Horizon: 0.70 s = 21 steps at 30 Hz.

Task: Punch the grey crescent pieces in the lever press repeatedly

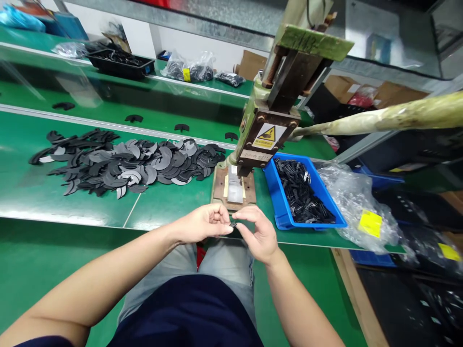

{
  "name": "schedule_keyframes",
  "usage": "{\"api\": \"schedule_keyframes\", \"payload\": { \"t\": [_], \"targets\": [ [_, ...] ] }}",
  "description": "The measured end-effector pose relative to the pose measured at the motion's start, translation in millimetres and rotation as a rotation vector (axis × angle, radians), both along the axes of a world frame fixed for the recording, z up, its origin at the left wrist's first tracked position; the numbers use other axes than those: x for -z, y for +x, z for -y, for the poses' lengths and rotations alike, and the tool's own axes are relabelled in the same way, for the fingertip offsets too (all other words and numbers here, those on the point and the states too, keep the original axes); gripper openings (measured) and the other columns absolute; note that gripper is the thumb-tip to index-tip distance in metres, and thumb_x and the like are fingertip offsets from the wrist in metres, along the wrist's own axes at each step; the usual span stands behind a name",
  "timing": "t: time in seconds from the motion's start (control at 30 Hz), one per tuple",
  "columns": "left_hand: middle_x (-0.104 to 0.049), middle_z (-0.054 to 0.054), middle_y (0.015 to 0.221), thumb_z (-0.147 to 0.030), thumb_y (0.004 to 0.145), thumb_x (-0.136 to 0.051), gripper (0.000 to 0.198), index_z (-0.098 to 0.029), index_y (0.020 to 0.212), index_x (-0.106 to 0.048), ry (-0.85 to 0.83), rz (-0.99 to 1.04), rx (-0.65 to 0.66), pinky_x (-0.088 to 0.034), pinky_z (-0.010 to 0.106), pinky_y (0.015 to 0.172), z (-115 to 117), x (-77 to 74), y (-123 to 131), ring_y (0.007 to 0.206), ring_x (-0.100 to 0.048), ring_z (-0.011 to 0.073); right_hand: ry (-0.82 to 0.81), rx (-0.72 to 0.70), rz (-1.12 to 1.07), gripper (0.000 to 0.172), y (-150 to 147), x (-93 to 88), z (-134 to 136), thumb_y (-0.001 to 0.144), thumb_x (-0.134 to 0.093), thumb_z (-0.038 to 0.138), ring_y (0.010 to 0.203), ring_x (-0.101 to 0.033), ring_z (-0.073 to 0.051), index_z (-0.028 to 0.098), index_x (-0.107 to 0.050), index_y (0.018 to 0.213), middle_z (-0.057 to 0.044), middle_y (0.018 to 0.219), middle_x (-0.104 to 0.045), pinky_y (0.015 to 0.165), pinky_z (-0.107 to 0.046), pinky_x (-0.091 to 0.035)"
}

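While a small black piece [233,224] is sitting at six o'clock from the press [267,115], the left hand [202,224] is apparently pinching it, the right hand [258,236] curving narrowly beside; fingertip handling seems under way, calling for steadiness next.

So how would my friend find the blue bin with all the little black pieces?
Find the tall press with the yellow warning triangle. Right of its base sits the blue bin, between the press and a clear plastic bag. Its bright blue walls around small black pieces set it apart.
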<state>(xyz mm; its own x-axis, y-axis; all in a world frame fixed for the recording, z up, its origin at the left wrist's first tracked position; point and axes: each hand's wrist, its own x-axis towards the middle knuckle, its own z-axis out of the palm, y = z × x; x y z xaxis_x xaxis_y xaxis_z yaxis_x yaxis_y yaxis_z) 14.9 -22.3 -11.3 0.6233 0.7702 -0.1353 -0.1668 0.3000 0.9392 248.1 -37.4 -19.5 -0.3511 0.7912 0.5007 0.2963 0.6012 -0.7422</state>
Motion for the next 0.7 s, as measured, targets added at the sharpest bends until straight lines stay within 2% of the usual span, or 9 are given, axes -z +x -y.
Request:
{"api": "schedule_keyframes", "payload": {
  "t": [0.13,0.23,0.33,0.43,0.53,0.57,0.6,0.67,0.7],
  "targets": [
    [-0.066,0.001,0.088,-0.04,0.082,-0.087,0.045,-0.019,0.117,-0.067,0.154,-0.038,-0.166,-0.054,0.025,0.068,-27.6,12.8,-0.1,0.071,-0.064,0.0104,-0.014,0.264,-0.121,0.039,29.8,-34.7,-16.3,0.091,-0.075,0.029,0.111,-0.067,-0.022,0.031,-0.065,0.129,-0.007,0.121,-0.068,0.102,-0.043,-0.057],
    [-0.07,0.003,0.089,-0.04,0.088,-0.079,0.032,-0.018,0.108,-0.069,0.338,-0.163,-0.371,-0.055,0.028,0.073,-59.3,22.4,-0.4,0.077,-0.068,0.0138,0.071,0.363,-0.231,0.053,63.7,-77.5,-42.8,0.086,-0.081,0.037,0.106,-0.067,-0.019,0.031,-0.06,0.135,-0.008,0.129,-0.065,0.095,-0.037,-0.058],
    [-0.075,0.004,0.091,-0.038,0.093,-0.072,0.02,-0.019,0.098,-0.071,0.561,-0.394,-0.471,-0.056,0.031,0.079,-88.6,26.1,1.1,0.081,-0.07,0.0167,0.188,0.301,-0.184,0.073,92.1,-132.6,-74.0,0.08,-0.087,0.042,0.12,-0.065,-0.02,0.03,-0.055,0.144,-0.01,0.145,-0.058,0.096,-0.033,-0.054],
    [-0.079,0.005,0.099,-0.033,0.097,-0.067,0.015,-0.021,0.101,-0.075,0.812,-0.621,-0.436,-0.056,0.033,0.087,-107.4,25.2,5.0,0.089,-0.072,0.0193,0.285,0.149,-0.147,0.085,99.5,-190.3,-96.8,0.077,-0.087,0.051,0.134,-0.059,-0.02,0.032,-0.049,0.151,-0.006,0.151,-0.056,0.105,-0.036,-0.049],
    [-0.078,0.006,0.102,-0.025,0.098,-0.063,0.015,-0.02,0.101,-0.077,1.021,-0.748,-0.369,-0.057,0.034,0.092,-116.7,24.0,10.0,0.096,-0.073,0.0215,0.347,-0.063,-0.166,0.096,85.9,-236.5,-105.2,0.064,-0.097,0.052,0.123,-0.064,-0.02,0.032,-0.054,0.147,-0.007,0.142,-0.062,0.104,-0.037,-0.054],
    [-0.078,0.007,0.104,-0.023,0.099,-0.061,0.017,-0.02,0.102,-0.077,1.081,-0.767,-0.342,-0.057,0.035,0.094,-118.4,23.8,11.5,0.099,-0.073,0.0222,0.367,-0.107,-0.172,0.093,79.3,-247.3,-105.6,0.062,-0.099,0.048,0.116,-0.066,-0.018,0.03,-0.058,0.143,-0.006,0.136,-0.065,0.097,-0.034,-0.057],
    [-0.077,0.008,0.107,-0.021,0.099,-0.059,0.019,-0.02,0.104,-0.077,1.134,-0.778,-0.311,-0.057,0.035,0.096,-119.8,23.6,12.9,0.104,-0.072,0.0229,0.38,-0.141,-0.172,0.082,72.8,-255.4,-105.5,0.064,-0.099,0.044,0.106,-0.068,-0.016,0.027,-0.063,0.136,-0.006,0.126,-0.069,0.088,-0.032,-0.058],
    [-0.076,0.009,0.116,-0.019,0.101,-0.054,0.025,-0.02,0.109,-0.077,1.201,-0.786,-0.262,-0.057,0.036,0.1,-121.5,23.1,15.1,0.111,-0.071,0.0238,0.38,-0.192,-0.148,0.042,62.3,-264.0,-104.0,0.077,-0.092,0.04,0.084,-0.067,-0.012,0.02,-0.072,0.109,-0.003,0.098,-0.072,0.071,-0.028,-0.055],
    [-0.076,0.009,0.119,-0.019,0.102,-0.052,0.027,-0.021,0.111,-0.078,1.215,-0.79,-0.245,-0.057,0.036,0.102,-122.0,22.9,15.9,0.114,-0.071,0.024,0.375,-0.214,-0.137,0.027,58.7,-264.8,-102.5,0.084,-0.086,0.039,0.073,-0.064,-0.01,0.018,-0.071,0.092,-0.001,0.084,-0.069,0.065,-0.028,-0.053]
  ]
}}
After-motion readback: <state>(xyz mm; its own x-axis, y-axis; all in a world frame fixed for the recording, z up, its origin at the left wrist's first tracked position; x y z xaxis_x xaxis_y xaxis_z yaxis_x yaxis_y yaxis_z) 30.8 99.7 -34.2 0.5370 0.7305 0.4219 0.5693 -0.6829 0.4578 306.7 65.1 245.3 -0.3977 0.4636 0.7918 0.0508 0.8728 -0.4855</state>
